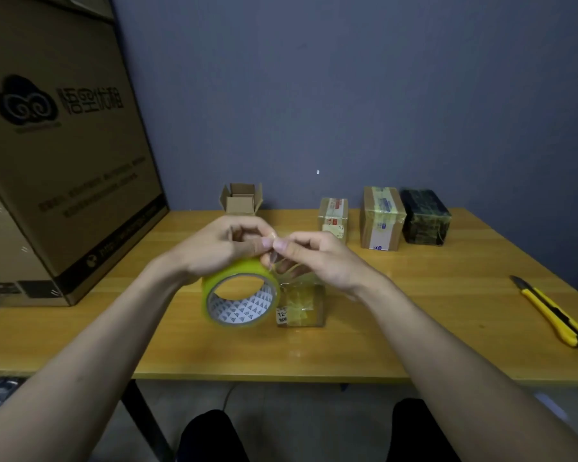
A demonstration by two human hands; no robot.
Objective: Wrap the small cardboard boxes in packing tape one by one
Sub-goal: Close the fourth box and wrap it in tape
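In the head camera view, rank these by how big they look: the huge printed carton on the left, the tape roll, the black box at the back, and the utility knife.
1. Printed carton, far the largest.
2. Tape roll.
3. Black box and utility knife: too alike to rank, and the knife is nearer the camera.

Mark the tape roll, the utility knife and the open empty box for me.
tape roll [211,285]: head view, on its yellow-green outer band.
utility knife [548,310]: head view, middle of its yellow handle.
open empty box [240,205]: head view, on its front wall.
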